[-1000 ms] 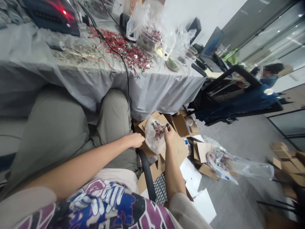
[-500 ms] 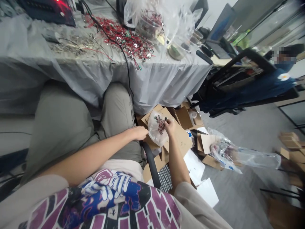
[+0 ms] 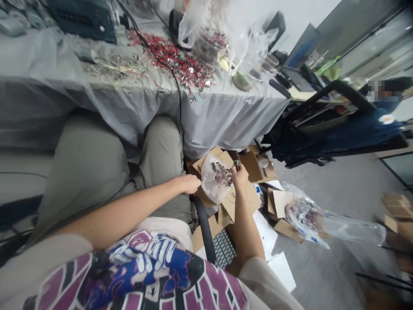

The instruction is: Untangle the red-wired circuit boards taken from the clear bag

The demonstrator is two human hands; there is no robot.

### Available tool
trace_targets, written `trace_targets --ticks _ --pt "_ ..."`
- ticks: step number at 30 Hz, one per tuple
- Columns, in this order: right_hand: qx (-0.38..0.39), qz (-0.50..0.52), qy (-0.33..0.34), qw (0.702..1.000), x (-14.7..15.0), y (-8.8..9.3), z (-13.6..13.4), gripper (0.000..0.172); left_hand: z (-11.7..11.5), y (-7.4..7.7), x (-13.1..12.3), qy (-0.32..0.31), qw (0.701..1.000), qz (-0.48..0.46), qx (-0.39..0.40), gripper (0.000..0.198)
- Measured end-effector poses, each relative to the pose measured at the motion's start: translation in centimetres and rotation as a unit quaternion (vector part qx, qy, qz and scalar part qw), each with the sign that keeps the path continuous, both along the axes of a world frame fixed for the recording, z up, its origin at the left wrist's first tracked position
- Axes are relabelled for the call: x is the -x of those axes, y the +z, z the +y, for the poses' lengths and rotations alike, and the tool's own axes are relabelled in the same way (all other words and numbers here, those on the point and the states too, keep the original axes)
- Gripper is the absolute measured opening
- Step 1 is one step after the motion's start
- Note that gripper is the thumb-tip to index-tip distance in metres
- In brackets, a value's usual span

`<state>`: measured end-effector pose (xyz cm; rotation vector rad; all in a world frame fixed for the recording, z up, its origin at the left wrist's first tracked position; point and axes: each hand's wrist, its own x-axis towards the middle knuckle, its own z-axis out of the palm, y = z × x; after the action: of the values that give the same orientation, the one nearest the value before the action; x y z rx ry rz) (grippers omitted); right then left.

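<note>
My left hand [image 3: 192, 184] is closed at the near edge of a whitish plastic bag [image 3: 211, 188], its fingertips pinched on the rim. Inside the bag's mouth shows a tangle of small wired parts [image 3: 222, 174], dark and reddish. On the bag's far side my right hand [image 3: 240, 176] is closed around a few of these small wired parts, with a dark and green end [image 3: 237, 163] sticking up above the fingers. Both hands are beside my right knee, over cardboard.
Opened cardboard boxes [image 3: 253, 165] and a keyboard [image 3: 225, 247] lie below the hands. The chair's black armrest [image 3: 204, 224] is close by. A heap of red-wired parts [image 3: 174, 60] covers part of the cloth-draped table [image 3: 222, 116]. A clear plastic bag [image 3: 351, 226] rests on the floor.
My right hand has moved right, away from the bag's middle, with the wired parts in it. My left hand stays at the bag's edge. The view has shifted slightly.
</note>
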<state>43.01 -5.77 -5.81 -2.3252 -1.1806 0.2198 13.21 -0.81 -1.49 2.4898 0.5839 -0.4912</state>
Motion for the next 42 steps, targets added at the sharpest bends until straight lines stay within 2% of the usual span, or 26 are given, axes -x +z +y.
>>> trace_targets --ticks 15,18,23,26,29,34,38,42 --pt "0.035 0.072 0.070 0.994 0.4 -1.1 0.8 0.031 0.1 -0.4 0.1 -0.002 1.000 -0.007 0.001 0.030" --pt "0.060 0.105 0.096 0.988 0.1 -0.9 0.4 0.030 0.1 -0.5 0.1 -0.001 1.000 -0.009 0.002 0.030" --pt "0.120 0.183 0.181 0.959 -0.3 0.3 -1.0 0.028 0.2 -0.6 0.0 0.009 1.000 -0.014 0.009 0.029" --pt "0.159 0.203 0.207 0.944 -0.4 1.0 -1.6 0.028 0.1 -0.5 0.1 0.016 1.000 -0.016 0.013 0.029" --pt "0.192 0.183 0.192 0.945 -0.8 1.4 -1.8 0.027 0.1 -0.1 0.2 0.018 1.000 -0.012 0.015 0.029" --pt "0.249 0.092 0.112 0.958 -2.3 1.5 -0.9 0.026 0.0 0.2 0.3 0.022 1.000 -0.010 0.017 0.031" --pt "0.281 0.072 0.130 0.948 -2.6 1.0 0.0 0.028 0.1 0.0 0.3 0.023 1.000 -0.009 0.018 0.032" --pt "0.265 0.076 0.150 0.950 -2.0 -0.5 0.7 0.027 0.1 -0.2 0.3 0.024 0.999 -0.014 0.015 0.030"
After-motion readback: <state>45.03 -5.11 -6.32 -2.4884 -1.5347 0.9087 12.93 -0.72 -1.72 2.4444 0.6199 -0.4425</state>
